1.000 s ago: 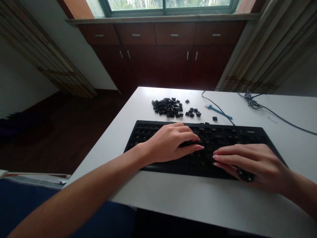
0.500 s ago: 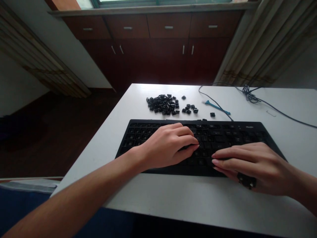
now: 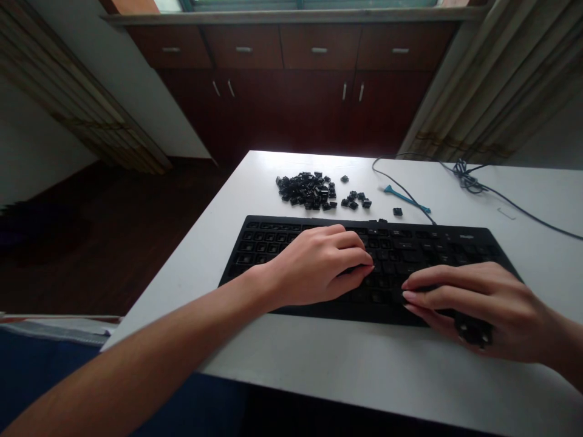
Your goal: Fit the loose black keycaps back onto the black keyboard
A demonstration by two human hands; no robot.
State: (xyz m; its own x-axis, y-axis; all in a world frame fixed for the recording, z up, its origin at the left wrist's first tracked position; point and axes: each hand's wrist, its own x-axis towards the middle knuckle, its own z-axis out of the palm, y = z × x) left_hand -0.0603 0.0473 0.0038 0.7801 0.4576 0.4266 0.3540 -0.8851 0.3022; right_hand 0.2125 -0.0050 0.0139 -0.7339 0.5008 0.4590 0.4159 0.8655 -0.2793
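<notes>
1. The left hand [image 3: 319, 267] is curled over the keyboard [image 3: 412, 256]; any grip on a key cannot be told.
2. Black keycaps [image 3: 307, 191] are heaped beyond it on the table [image 3: 237, 243].
3. A blue tool [image 3: 407, 199] is laid far right, beside a cable [image 3: 469, 181].
4. Small black keycaps [image 3: 473, 331] are clutched in the right hand [image 3: 496, 309], near the keyboard's right end.

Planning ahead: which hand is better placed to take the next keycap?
Probably the left hand: it lies over the keyboard with nothing visible in it, while the right hand grips keycaps.
</notes>
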